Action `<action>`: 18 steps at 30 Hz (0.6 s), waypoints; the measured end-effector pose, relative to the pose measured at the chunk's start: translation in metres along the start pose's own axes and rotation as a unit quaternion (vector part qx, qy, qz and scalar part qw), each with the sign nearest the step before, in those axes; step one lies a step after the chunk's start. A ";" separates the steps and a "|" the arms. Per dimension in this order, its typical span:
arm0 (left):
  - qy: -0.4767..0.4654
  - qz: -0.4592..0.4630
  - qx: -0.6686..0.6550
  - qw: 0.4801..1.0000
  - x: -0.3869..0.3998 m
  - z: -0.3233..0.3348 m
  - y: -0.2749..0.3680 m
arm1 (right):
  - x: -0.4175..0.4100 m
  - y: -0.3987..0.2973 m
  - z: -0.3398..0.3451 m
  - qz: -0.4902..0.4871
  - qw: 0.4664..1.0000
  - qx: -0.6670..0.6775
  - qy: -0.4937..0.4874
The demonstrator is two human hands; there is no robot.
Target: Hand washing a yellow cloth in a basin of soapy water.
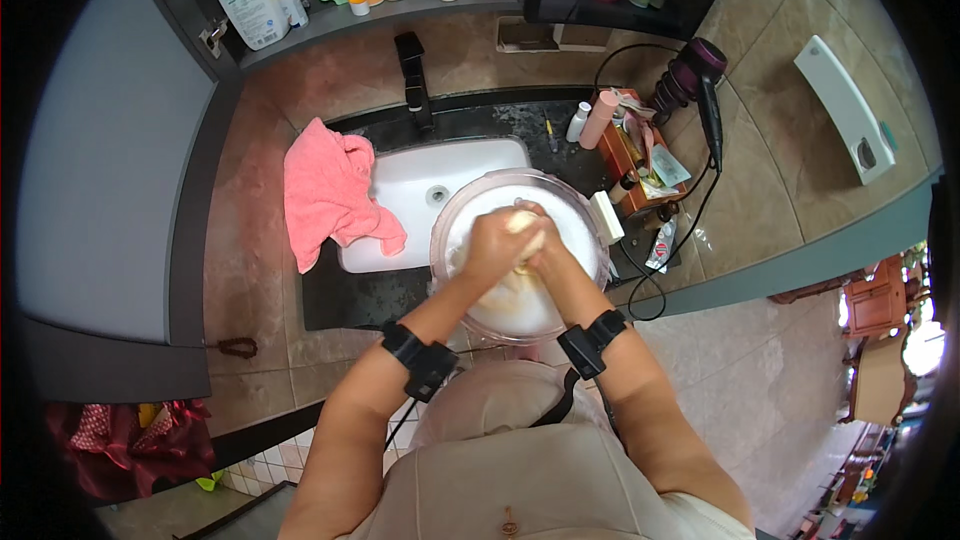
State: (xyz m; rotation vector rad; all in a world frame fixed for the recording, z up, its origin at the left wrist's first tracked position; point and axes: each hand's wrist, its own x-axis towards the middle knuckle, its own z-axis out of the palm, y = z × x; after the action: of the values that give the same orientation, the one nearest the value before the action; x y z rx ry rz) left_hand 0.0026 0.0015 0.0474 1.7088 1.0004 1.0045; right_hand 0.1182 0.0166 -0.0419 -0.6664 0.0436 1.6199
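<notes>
A wad of pale yellow cloth is squeezed between my two hands over a round, clear plastic basin. My left hand grips it from the left, and my right hand closes around it from the right. White suds fill the basin, with more yellowish cloth partly under the foam below my hands. The basin overlaps the right end of a white washbasin. My curled fingers hide much of the wad.
A pink towel drapes over the washbasin's left edge. The black faucet rises behind. To the right stand an orange box of toiletries and a white block. A hair dryer hangs on the wall, its cord looping down.
</notes>
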 end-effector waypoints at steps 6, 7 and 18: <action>0.148 -0.064 0.252 0.954 0.029 -0.001 0.000 | -0.049 0.013 0.049 0.046 0.971 -0.232 0.041; 0.181 -0.121 0.243 0.945 0.033 -0.004 -0.002 | -0.054 0.012 0.055 0.041 0.943 -0.321 0.072; 0.111 -0.072 0.308 0.942 0.016 0.028 0.014 | -0.025 0.006 0.007 0.032 0.990 -0.136 -0.015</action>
State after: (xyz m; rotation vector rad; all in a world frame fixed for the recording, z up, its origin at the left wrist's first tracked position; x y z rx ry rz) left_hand 0.0369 0.0045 0.0563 2.0010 1.6987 0.8482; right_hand 0.1100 -0.0042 -0.0269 -0.8551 -0.1827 1.7134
